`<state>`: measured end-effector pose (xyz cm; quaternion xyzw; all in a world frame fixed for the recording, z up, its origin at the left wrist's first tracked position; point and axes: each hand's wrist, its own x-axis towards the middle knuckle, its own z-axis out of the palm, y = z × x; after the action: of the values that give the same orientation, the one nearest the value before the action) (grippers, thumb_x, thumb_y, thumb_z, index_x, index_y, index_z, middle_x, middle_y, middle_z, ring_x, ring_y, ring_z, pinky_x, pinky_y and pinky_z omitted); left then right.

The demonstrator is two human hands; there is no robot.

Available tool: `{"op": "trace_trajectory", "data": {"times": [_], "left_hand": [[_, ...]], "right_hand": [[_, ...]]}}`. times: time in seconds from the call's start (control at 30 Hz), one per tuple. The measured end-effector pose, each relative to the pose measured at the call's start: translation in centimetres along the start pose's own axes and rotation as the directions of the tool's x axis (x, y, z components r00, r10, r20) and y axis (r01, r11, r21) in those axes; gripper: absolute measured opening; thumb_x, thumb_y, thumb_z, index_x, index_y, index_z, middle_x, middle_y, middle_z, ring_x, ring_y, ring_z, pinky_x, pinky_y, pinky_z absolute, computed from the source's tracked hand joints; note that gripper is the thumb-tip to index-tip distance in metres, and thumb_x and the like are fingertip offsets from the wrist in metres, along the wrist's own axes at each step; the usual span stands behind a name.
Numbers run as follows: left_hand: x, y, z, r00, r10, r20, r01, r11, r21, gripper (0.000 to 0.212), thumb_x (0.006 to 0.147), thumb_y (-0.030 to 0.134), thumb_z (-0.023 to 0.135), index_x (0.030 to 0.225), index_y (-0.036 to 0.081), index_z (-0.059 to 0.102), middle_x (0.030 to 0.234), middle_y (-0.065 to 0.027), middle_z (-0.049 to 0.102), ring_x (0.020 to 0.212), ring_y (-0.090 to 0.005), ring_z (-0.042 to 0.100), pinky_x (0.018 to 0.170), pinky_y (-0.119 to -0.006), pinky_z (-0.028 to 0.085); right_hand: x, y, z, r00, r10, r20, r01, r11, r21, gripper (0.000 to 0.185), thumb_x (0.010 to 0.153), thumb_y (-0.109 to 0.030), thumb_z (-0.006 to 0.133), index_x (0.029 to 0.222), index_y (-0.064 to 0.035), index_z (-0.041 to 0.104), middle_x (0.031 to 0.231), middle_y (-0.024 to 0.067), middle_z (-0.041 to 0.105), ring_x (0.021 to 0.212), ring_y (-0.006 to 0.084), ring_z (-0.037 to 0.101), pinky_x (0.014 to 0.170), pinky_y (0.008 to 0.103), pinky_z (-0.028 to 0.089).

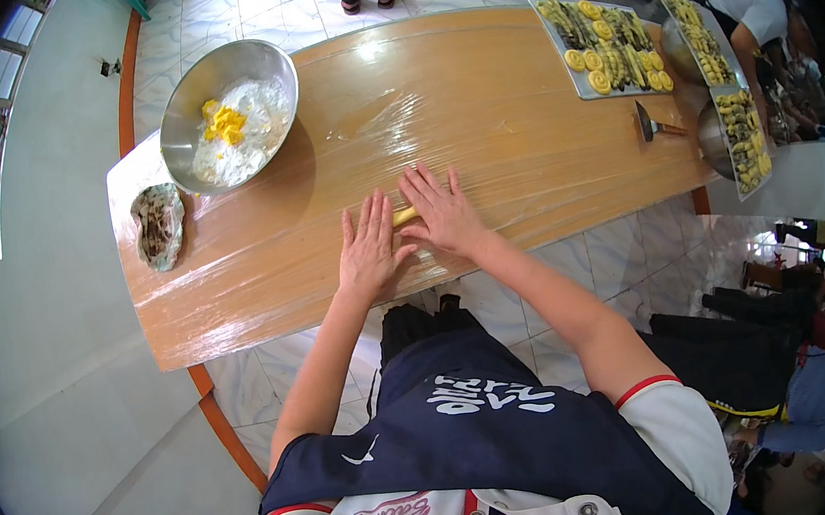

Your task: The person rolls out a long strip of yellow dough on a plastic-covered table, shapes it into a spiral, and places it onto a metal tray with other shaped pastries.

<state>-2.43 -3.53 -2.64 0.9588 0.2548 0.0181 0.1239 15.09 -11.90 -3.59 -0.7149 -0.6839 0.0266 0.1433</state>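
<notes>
A short strand of yellow dough (404, 216) lies on the plastic-covered wooden table (516, 164). My left hand (368, 251) rests flat at the strand's left end, palm down. Over its right end lies my right hand (444, 213), also flat, with the fingers pointing away from me. Both palms hide the ends of the strand, and neither hand grips it. Beyond them at the left stands a large steel bowl (178, 142) holding white flour and a yellow, butter-like lump (223, 123).
An opened bag (159, 227) with dark brown contents lies at the table's left end. At the right are a dough scraper (645, 121) and trays (575, 82) of coiled and twisted dough pieces. Steel bowls partly show under further trays (745, 139). Several people are around the room.
</notes>
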Motion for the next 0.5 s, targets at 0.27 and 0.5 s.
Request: {"op": "trace_trajectory", "data": {"times": [0.27, 0.5], "left_hand": [[2.3, -2.3, -1.2, 0.987, -0.159, 0.006, 0.159, 0.987, -0.013, 0.091, 0.086, 0.061, 0.047, 0.148, 0.001, 0.019, 0.155, -0.0155, 0.020, 0.145, -0.0274, 0.016, 0.115, -0.056, 0.007], [1.6, -1.2, -2.3, 0.954, -0.017, -0.299, -0.048, 0.977, -0.208, 0.046, 0.083, 0.027, 0.066, 0.123, 0.008, 0.056, 0.119, -0.0115, 0.056, 0.113, -0.0280, 0.051, 0.099, -0.044, 0.034]], "right_hand": [[3.1, 3.2, -1.1, 1.000, 0.003, 0.015, -0.003, 1.000, -0.008, 0.094, 0.079, -0.068, 0.050, 0.146, -0.0064, 0.029, 0.154, 0.0123, 0.026, 0.145, 0.0282, 0.017, 0.112, 0.0618, 0.006], [0.9, 3.8, -2.1, 0.982, -0.181, -0.060, 0.188, 0.971, 0.149, 0.050, 0.081, -0.043, 0.066, 0.120, -0.0124, 0.061, 0.145, 0.0108, 0.041, 0.143, 0.0284, 0.023, 0.113, 0.0613, 0.008]]}}
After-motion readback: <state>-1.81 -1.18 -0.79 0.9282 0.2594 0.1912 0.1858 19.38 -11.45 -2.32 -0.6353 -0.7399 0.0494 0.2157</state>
